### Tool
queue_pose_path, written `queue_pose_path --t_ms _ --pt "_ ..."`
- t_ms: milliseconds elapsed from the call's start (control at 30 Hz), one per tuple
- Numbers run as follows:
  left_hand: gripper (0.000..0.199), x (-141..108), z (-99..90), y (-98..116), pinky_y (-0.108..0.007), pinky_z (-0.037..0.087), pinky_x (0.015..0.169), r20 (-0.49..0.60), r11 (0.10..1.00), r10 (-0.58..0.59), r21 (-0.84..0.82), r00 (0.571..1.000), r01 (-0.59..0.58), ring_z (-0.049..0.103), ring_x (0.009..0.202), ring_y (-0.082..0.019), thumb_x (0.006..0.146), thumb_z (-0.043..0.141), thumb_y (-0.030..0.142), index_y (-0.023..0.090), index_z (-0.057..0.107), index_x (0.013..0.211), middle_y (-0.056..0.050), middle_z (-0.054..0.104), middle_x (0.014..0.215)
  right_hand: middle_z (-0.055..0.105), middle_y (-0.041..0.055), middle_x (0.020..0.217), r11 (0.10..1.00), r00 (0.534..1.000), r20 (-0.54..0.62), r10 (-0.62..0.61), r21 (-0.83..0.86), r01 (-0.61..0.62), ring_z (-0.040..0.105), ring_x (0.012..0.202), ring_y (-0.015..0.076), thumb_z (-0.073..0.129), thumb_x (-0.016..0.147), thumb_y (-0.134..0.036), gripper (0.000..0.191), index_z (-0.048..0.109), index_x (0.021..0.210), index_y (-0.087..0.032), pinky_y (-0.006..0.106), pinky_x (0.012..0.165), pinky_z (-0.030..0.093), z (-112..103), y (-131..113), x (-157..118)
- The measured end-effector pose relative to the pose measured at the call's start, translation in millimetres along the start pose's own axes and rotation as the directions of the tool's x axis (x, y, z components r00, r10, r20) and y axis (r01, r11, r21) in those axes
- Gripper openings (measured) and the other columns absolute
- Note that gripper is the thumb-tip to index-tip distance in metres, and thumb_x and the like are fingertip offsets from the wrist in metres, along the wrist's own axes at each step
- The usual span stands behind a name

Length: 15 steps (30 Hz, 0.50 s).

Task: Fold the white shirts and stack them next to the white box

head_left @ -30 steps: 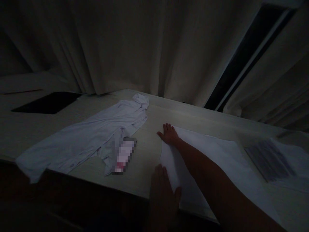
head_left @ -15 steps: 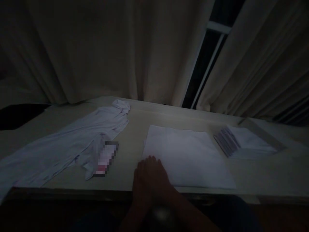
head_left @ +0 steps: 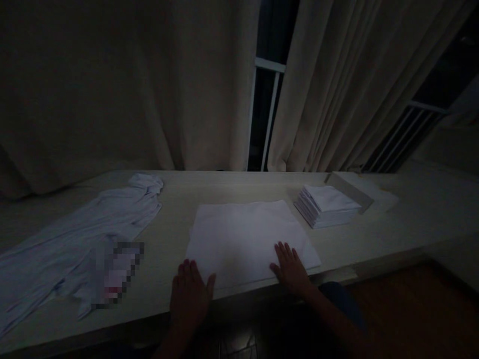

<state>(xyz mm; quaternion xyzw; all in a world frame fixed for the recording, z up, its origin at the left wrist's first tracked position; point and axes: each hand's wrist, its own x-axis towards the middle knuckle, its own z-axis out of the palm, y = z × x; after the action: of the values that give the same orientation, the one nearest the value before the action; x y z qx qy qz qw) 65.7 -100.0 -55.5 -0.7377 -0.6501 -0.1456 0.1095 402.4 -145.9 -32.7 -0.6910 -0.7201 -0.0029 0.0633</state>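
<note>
A white cloth (head_left: 239,239), spread flat as a rough rectangle, lies near the front edge of the pale table. My left hand (head_left: 190,294) is at its front left corner, palm down, with the fingers extended and the thumb apart. On the right front part of the cloth rests my right hand (head_left: 291,269), its fingers spread. Neither hand grips anything. To the right stands a stack of folded white cloths (head_left: 329,204). A long, crumpled white cloth (head_left: 93,224) stretches across the left side, with a pixelated flat object (head_left: 121,271) on or beside its near edge.
The pale table (head_left: 172,214) runs along beige curtains (head_left: 209,89), with a dark window gap (head_left: 264,109) between them. Behind the stack is an open box or flap (head_left: 355,192). A brown floor (head_left: 396,304) shows at the lower right. The scene is dim.
My hands, together at the cloth's left front before, are now apart; the right hand has moved to the cloth's right side. The view has shifted right, showing more of the stack and floor.
</note>
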Motion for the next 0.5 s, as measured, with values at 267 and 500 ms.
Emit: queue_pose_path --t_ms 267,500 --pt "0.076 8 -41.9 11 -0.054 0.033 0.104 0.138 0.999 0.032 0.029 0.990 -0.036 0.032 0.137 -0.038 0.081 0.026 0.050 0.000 0.040 0.136 -0.026 0.046 0.140 0.011 0.0117 0.157 0.950 0.949 -0.063 0.310 -0.009 -0.311 0.005 0.145 0.0296 0.011 0.093 -0.067 0.080 0.019 0.151 -0.013 0.054 0.114 0.006 0 74 -17" --pt "0.065 9 -68.7 15 -0.059 0.032 0.101 0.216 0.949 0.110 0.269 0.970 -0.168 0.039 0.134 -0.035 0.072 0.037 0.051 0.024 0.055 0.128 -0.011 0.058 0.133 0.015 0.0133 0.156 0.954 0.953 -0.096 0.286 0.124 -0.274 0.007 0.145 0.0284 0.014 0.094 -0.065 0.079 0.023 0.150 -0.012 0.052 0.115 0.005 -7 57 -21"
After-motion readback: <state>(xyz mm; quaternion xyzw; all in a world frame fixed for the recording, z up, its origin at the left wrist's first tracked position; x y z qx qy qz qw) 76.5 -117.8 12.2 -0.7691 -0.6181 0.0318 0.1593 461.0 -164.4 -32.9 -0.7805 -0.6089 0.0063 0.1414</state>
